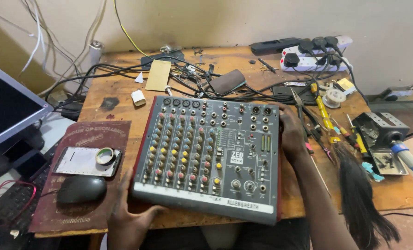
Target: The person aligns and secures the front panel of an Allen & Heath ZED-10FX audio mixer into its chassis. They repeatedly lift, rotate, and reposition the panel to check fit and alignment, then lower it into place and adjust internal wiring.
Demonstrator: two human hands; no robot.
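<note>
A grey audio mixer [206, 155] with rows of coloured knobs lies on the wooden workbench [123, 92], its near edge overhanging the front. My left hand [127, 213] grips its near left corner from below. My right hand [292, 132] holds its right side near the far corner. The mixer sits slightly tilted between both hands.
Left of the mixer a dark red folder [83, 185] carries a black mouse [81, 189], a white plate and a tape roll [105, 156]. Screwdrivers [324, 115], a black brush [361, 199], a soldering stand [382, 139], power strips [315, 58] and tangled cables [188, 74] crowd the right and back. A monitor [7, 109] stands left.
</note>
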